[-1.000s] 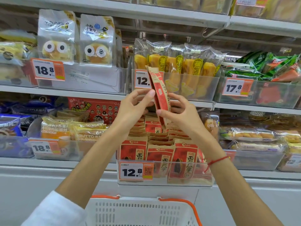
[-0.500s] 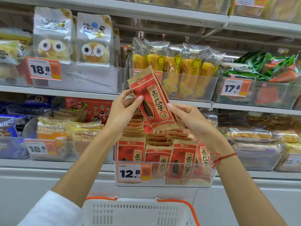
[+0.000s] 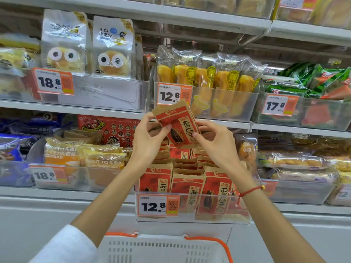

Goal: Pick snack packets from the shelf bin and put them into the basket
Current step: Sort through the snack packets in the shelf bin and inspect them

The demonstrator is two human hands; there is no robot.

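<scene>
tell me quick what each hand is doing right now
Left hand: pinches the red packet at its left edge.
Right hand: pinches the same packet at its lower right edge.

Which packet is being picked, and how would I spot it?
Find the clear shelf bin with the 12.8 price tag, above the white basket. Over it, the left hand and right hand pinch one red-and-tan packet. It alone is lifted and tilted; the others stand in rows.
</scene>
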